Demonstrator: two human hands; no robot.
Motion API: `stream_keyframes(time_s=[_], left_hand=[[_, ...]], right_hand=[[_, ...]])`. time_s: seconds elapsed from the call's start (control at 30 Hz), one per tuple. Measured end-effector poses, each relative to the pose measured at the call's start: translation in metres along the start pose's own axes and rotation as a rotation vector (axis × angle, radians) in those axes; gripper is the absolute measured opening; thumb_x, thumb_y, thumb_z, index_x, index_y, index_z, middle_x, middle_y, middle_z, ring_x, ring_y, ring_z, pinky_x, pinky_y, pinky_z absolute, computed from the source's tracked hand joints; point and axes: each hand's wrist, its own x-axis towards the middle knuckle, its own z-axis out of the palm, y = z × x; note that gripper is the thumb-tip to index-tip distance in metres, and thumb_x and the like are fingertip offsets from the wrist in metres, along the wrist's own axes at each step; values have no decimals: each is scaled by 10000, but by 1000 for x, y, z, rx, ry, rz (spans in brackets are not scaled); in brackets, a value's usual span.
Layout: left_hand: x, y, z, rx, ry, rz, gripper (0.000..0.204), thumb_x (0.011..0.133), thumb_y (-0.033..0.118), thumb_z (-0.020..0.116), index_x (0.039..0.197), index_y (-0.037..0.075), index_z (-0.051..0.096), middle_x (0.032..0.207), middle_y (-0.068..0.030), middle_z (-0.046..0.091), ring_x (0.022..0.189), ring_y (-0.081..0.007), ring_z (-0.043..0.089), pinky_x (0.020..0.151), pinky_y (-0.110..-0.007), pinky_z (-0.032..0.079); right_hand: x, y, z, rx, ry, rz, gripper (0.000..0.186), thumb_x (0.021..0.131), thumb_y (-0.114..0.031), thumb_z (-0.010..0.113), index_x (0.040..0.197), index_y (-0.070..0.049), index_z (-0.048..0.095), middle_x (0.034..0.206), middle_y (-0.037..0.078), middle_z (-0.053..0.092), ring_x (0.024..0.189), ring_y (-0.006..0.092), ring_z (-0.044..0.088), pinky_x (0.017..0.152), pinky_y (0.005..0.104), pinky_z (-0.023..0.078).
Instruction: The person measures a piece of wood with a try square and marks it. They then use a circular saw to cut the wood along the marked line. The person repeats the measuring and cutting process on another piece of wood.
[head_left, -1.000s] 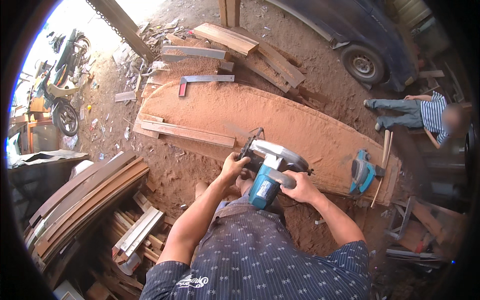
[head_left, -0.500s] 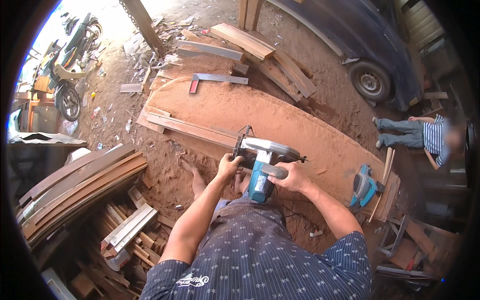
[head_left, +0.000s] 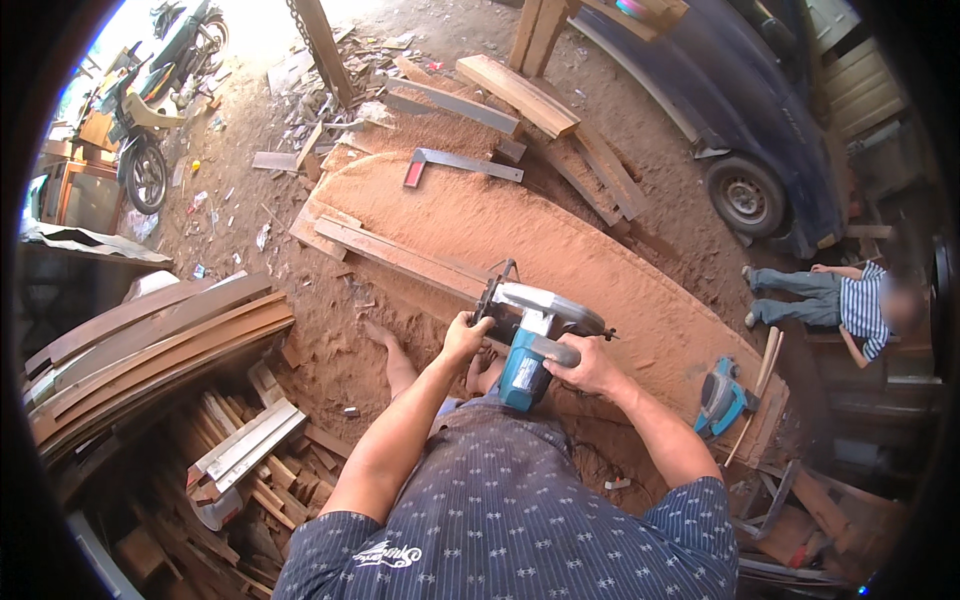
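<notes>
A teal circular saw point(head_left: 524, 368) with a silver blade guard is held between my hands at the near edge of the sawdust-covered workbench point(head_left: 560, 250). My right hand point(head_left: 588, 366) is wrapped round its grey rear handle. My left hand point(head_left: 466, 338) grips the black base plate at the saw's left side, its fingers partly hidden. A long wooden plank point(head_left: 400, 258) lies along the near edge of the bench, its right end reaching toward the saw. The blade itself and its contact with the wood are hidden from view.
A try square point(head_left: 468, 165) lies on the bench's far side, and a teal planer point(head_left: 722, 398) rests at its right end beside thin sticks point(head_left: 755, 390). Stacked boards point(head_left: 150, 350) stand left. Beyond are a dark vehicle point(head_left: 745, 110), a motorbike point(head_left: 145, 140) and another person point(head_left: 830, 300) at right.
My view has turned slightly, shifting the bench and background in the picture. Both hands keep their grip on the circular saw, which stays close to the same place by the bench edge.
</notes>
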Motion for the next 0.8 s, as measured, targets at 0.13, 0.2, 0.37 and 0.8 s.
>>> stream_keyframes(time_s=[0.13,0.2,0.37,0.8], left_hand=[[1,2,-7,16,9,17,476,923,305,745,1206,-32,564,940,-105,687,652,-144,662,582,-304,558],[3,0,-14,-10,28,2,470,924,309,744,1199,-29,567,937,-103,687,652,-142,658,581,-304,554],[14,-1,-38,-13,70,26,441,925,310,742,1168,-20,578,926,-87,683,671,-135,651,591,-291,543],[32,22,-115,38,86,30,499,917,347,735,1217,-31,608,834,-85,673,609,-144,629,535,-298,512]], right_hand=[[7,-3,5,-18,-7,24,310,831,-268,805,937,1,694,782,132,710,708,205,668,694,370,527],[13,-9,8,-12,-18,48,312,833,-273,798,946,-1,695,801,154,713,734,252,681,706,387,531],[30,-12,25,-1,-32,44,325,842,-292,773,980,-7,701,846,199,722,801,341,716,738,421,544],[90,-66,64,7,-35,105,303,828,-283,771,984,-30,711,856,201,728,794,349,718,742,423,549]])
